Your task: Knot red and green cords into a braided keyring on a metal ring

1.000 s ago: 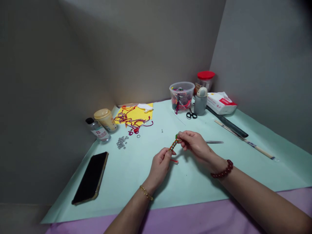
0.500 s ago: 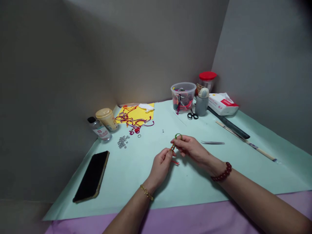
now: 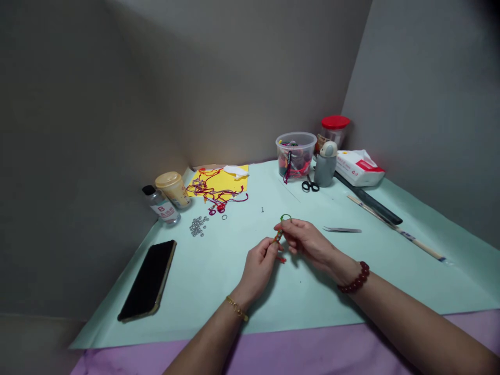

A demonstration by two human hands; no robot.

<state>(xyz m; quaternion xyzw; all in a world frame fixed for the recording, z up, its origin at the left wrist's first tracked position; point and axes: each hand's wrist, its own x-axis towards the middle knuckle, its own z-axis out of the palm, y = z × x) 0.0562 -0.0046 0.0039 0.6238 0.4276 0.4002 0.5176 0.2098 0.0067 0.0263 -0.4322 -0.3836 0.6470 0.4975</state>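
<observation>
A braided cord bracelet [image 3: 278, 236], orange with small pale beads or stones, is stretched between my two hands above the table. My left hand [image 3: 260, 263] pinches its lower part, and red cord ends hang out below the fingers. With thumb and forefinger, my right hand [image 3: 307, 239] grips the upper part, where a green cord loop [image 3: 286, 216] sticks up. Fingers cover some of the bracelet. To the right of my right hand lie metal tweezers [image 3: 342, 229]. A tiny metal piece [image 3: 262, 210] rests on the table beyond my hands.
At left are a phone [image 3: 148, 281], a pile of small metal rings [image 3: 198, 226], a bottle [image 3: 161, 205] and a yellow-lidded cup [image 3: 173, 188]. Cords lie on yellow paper [image 3: 230, 182]. Behind stand a tub of cords [image 3: 296, 153], scissors [image 3: 310, 186], a grey flask [image 3: 325, 169] and tissues [image 3: 360, 167].
Both hands keep their hold on the bracelet with hardly any movement. The bracelet and its red ends have turned slightly. The whole view has shifted a little.
</observation>
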